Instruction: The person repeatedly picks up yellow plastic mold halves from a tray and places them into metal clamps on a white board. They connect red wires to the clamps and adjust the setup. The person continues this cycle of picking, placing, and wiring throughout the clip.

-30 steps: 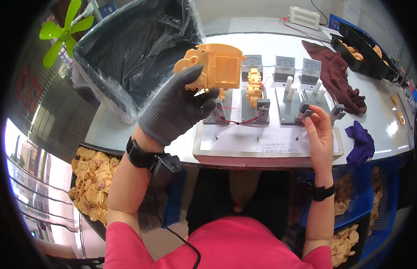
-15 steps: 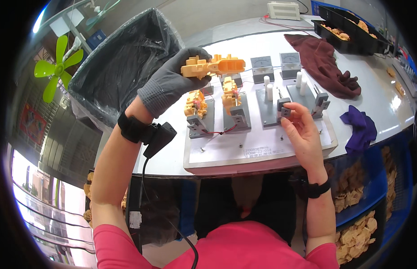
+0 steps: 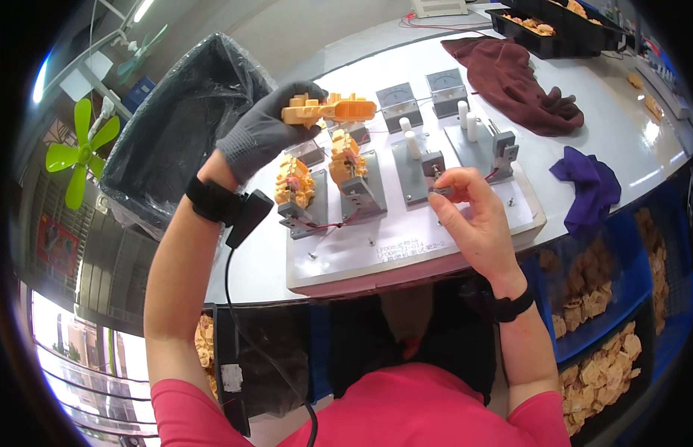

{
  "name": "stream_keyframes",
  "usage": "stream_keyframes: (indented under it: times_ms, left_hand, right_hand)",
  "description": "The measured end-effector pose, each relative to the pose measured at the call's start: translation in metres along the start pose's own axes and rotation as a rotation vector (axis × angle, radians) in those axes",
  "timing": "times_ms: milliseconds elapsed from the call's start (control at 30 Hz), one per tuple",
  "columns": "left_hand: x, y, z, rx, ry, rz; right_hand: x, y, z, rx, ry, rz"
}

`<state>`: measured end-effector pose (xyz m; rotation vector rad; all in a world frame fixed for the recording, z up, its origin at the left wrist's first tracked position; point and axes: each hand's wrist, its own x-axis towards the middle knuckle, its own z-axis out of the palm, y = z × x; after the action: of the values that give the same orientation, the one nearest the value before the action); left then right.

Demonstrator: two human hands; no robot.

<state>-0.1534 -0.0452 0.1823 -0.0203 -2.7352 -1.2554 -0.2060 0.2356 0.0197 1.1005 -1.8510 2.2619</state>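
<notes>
My left hand (image 3: 258,135), in a dark grey glove, is closed around a yellow plastic housing (image 3: 354,110) and holds it up above the fixtures. My bare right hand (image 3: 482,227) pinches a small grey clamp handle (image 3: 440,191) at the near end of the third test fixture (image 3: 406,170). Two white posts (image 3: 413,145) stand on that fixture, with no housing on them. On the two left fixtures sit a yellow housing (image 3: 295,183) and another yellow housing (image 3: 346,155), each behind a grey clamp. The fourth fixture (image 3: 464,149) has bare white posts too.
Grey meters (image 3: 446,92) stand behind the fixtures on a white base board (image 3: 331,261). A bag-lined bin (image 3: 130,160) is at left. Right lie a brown cloth (image 3: 503,82) and a purple cloth (image 3: 590,186). Trays of parts (image 3: 544,43) stand far right; blue crates (image 3: 629,261) are below.
The whole view has shifted, so the bench appears further left. My right fingers have moved from the grey clamp block to its near side. My left hand still holds the housing.
</notes>
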Motion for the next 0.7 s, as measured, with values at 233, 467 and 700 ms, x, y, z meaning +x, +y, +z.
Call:
stream_keyframes:
  times_ms: [233,467,700]
  left_hand:
    - [0.065,0.009,0.039,0.940,0.027,0.445]
    - [0.066,0.028,0.086,1.046,-0.205,0.363]
    - [0.062,0.033,0.113,1.053,-0.413,0.333]
  right_hand:
    - [-0.001,-0.002,0.000,-0.002,0.020,0.029]
    - [-0.002,0.000,-0.001,0.013,0.011,0.031]
    - [-0.001,0.001,0.000,0.005,0.036,0.023]
